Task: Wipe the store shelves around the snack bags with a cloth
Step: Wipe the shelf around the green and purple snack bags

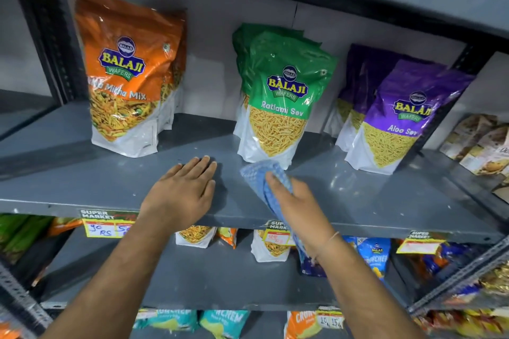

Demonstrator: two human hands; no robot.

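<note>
Shelf [82,173] under inspection: grey metal, running across the middle of the frame, carrying 3 groups of snack bags.

Hands: the right hand [296,201], lower centre-right, grips a blue cloth [261,173] bunched in its fingers. The cloth's upper end lies on the shelf just in front of the green bag [278,107]; whether it touches the bag's base cannot be told. The cloth's tail hangs below the shelf lip. The left hand [184,190] rests flat and empty on the shelf at centre, fingers spread slightly, in the bare stretch between the orange bag [126,77] and the green bag.

Risks noted:
1. The green bag stands upright on a narrow base with more bags stacked behind it. A forward stroke of the cloth would likely catch the base and tip or shove the row back.
2. The purple bag [396,118], at centre-right, leans and sits near the front; a sideways sweep to the right could knock it off the shelf.
3. The hanging tail could snag the price tag [278,234] on the shelf lip and pull it loose.
4. The bunched cloth covers little surface, so strips close around the bag bases may be missed.
</note>
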